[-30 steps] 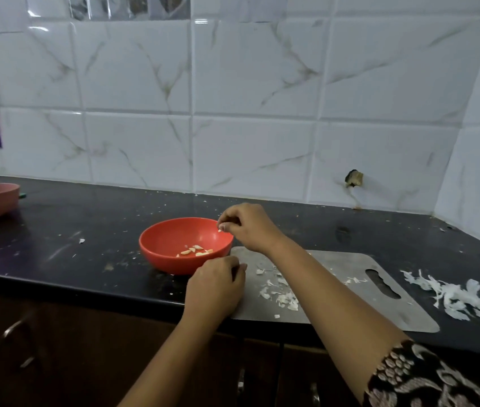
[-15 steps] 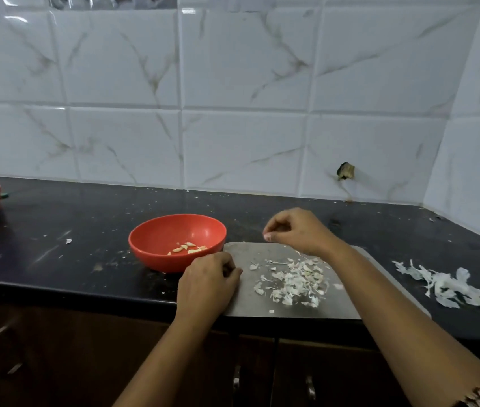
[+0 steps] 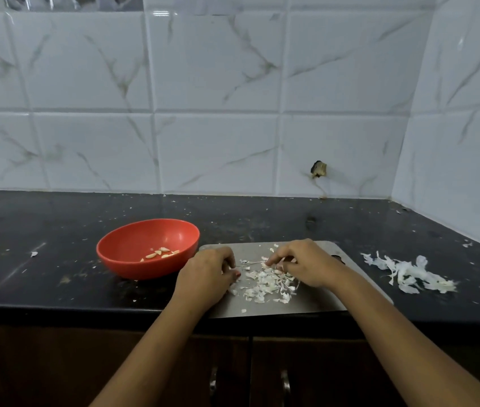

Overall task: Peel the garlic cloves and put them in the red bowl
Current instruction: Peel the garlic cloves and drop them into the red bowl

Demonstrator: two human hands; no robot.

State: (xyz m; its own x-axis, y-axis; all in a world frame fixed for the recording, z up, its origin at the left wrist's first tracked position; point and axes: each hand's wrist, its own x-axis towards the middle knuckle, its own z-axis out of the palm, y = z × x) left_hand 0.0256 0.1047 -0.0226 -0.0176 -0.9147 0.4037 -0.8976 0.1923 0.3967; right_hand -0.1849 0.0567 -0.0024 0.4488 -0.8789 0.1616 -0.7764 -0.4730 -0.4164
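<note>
Starting from the biggest thing, the black countertop (image 3: pixel 56 230) carries a steel cutting board (image 3: pixel 315 301) at its front edge. The red bowl (image 3: pixel 133 268) stands just beside the board's left end. A heap of papery garlic skins (image 3: pixel 409 274) lies on the counter to the right, well apart from the bowl.

Both hands are over the board. The left hand (image 3: pixel 206 274) has its fingers curled under, and I cannot tell if it holds something. The right hand (image 3: pixel 306 264) reaches down into the pile of skin scraps (image 3: pixel 265 284), and its fingertips pinch a pale piece (image 3: pixel 268 262) at the top of the pile. I cannot tell if this piece is a clove or only skin. A thin pale strand (image 3: pixel 250 262) runs between the two hands.

The peeled cloves (image 3: pixel 160 253) lie in the bottom of the red bowl. They are a few small, yellowish, crescent-shaped pieces.

I judge that a garlic clove is very light and firm, so it does not crush under a normal pinch. Once it is peeled, it is probably smooth and a little sticky. The skin is thin, dry and brittle, and it tears into flakes. It seems best to hold a clove by its thick middle with thumb and forefinger and to lift the skin from the pointed tip or the root end.
</note>
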